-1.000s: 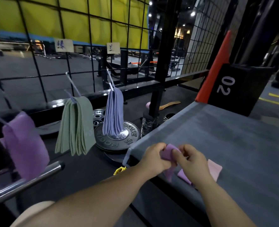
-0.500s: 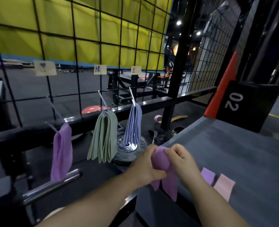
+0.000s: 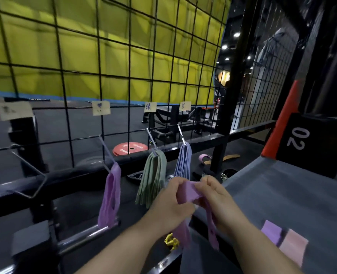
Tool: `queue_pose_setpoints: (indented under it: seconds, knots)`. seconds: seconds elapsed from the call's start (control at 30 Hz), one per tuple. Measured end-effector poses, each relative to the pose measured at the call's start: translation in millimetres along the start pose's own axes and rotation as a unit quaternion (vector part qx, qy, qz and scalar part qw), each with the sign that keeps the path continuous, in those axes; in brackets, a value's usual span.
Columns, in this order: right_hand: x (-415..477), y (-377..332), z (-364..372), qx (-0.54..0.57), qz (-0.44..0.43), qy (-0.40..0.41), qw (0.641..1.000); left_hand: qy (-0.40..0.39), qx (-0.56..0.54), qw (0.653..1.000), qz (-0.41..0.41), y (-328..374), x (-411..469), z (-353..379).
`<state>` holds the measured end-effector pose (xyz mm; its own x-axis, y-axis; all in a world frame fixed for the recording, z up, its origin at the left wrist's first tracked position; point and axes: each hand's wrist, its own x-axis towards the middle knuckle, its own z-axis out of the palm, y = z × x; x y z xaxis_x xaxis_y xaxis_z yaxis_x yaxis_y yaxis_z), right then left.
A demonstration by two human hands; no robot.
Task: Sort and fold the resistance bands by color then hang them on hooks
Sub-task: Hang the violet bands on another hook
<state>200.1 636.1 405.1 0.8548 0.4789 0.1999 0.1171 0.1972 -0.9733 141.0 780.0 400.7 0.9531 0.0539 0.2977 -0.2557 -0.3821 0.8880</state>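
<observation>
left hand (image 3: pixel 170 203) and right hand (image 3: pixel 218 196) both pinch the purple band (image 3: pixel 187 191) between them, over the left edge of the bench (image 3: pixel 282 194). looks light, soft, floppy, so i'd grip the top fold.

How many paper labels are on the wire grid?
4. One label far left above the empty hook; one above the purple bands; one above the green bands; one above the blue bands. More may be out of frame.
</observation>
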Motion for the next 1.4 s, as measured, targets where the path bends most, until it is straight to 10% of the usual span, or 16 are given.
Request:
queue_pose_setpoints:
  seconds: [0.83, 1.4]
  knots:
    - [45, -44, 111, -0.082, -0.076, -0.315, 0.943, 0.174, -0.120, 0.977, -0.024, 14, -80, -136]
    - [71, -53, 170, -0.105, -0.046, -0.175, 0.978, 0.442, 0.069, 0.891, 0.083, -4, -62, -123]
